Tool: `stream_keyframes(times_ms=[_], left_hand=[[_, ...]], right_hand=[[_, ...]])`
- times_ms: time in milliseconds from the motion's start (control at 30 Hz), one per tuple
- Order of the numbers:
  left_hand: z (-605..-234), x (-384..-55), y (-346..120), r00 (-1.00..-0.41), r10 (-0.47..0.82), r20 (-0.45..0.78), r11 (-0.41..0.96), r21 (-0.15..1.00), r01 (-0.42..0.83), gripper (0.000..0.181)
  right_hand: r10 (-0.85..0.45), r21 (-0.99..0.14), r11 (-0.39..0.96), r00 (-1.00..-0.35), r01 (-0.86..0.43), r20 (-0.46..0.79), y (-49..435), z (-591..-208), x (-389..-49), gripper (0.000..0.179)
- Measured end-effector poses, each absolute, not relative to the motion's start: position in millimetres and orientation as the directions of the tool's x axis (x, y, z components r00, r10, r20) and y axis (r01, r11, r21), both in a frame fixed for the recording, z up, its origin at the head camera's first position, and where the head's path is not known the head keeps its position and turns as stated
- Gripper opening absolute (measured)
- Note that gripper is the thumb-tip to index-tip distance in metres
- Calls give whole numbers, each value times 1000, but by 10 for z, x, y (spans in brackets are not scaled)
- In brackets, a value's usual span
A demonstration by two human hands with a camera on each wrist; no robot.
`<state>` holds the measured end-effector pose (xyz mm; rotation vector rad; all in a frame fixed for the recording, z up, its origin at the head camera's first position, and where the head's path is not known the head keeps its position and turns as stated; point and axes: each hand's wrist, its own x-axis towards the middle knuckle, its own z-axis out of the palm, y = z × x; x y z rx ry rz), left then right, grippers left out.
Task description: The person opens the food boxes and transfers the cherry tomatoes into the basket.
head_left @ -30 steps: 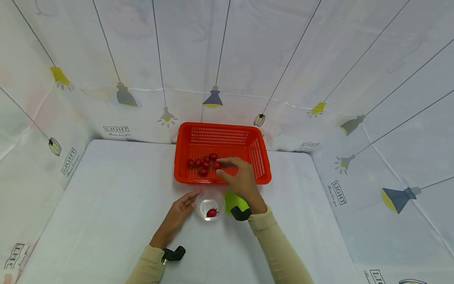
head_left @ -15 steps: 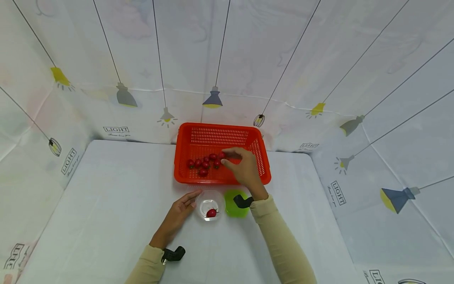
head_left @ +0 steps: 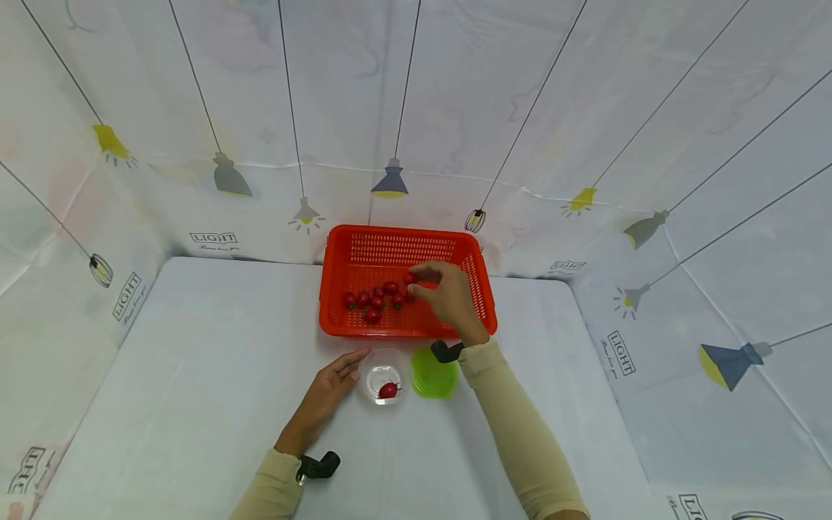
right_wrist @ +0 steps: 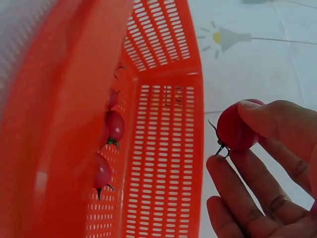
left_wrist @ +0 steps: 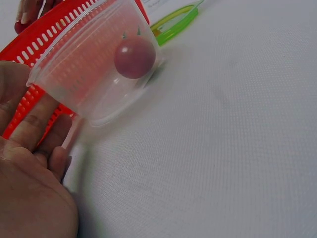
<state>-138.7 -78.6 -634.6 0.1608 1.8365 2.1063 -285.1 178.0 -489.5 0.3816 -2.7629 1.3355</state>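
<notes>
In the right wrist view my right hand [right_wrist: 270, 178] pinches a red cherry tomato [right_wrist: 237, 125] with a green stem between thumb and fingers. From the head view, this hand is over the right part of the red plastic basket [head_left: 370, 242]. Several more cherry tomatoes [head_left: 377, 302] lie grouped in the basket, left of the hand. My left hand [head_left: 328, 390] rests its extended fingers against the left side of a clear plastic cup [left_wrist: 99, 94]. One cherry tomato [left_wrist: 134, 57] lies inside that cup, on its bottom.
A green lid [head_left: 434, 375] lies on the white table [head_left: 214, 375] just right of the cup. The basket stands behind both, near the back wall [head_left: 260, 180] covered with printed lamps. Its raised rim surrounds the tomatoes.
My right hand has moved a little back and to the right over the basket, and a tomato is now lifted in its fingers. The left hand and the cup stay put.
</notes>
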Motion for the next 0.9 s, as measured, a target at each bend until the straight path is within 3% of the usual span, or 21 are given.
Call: stream_keyframes(times_ms=[900], left_hand=[[-6331,-1383,-795,-932,334,-140,-117,975,-188,45]], right_hand=[[-278,-664,741,-946,-99,-169,1689,-5002,-3575,28]])
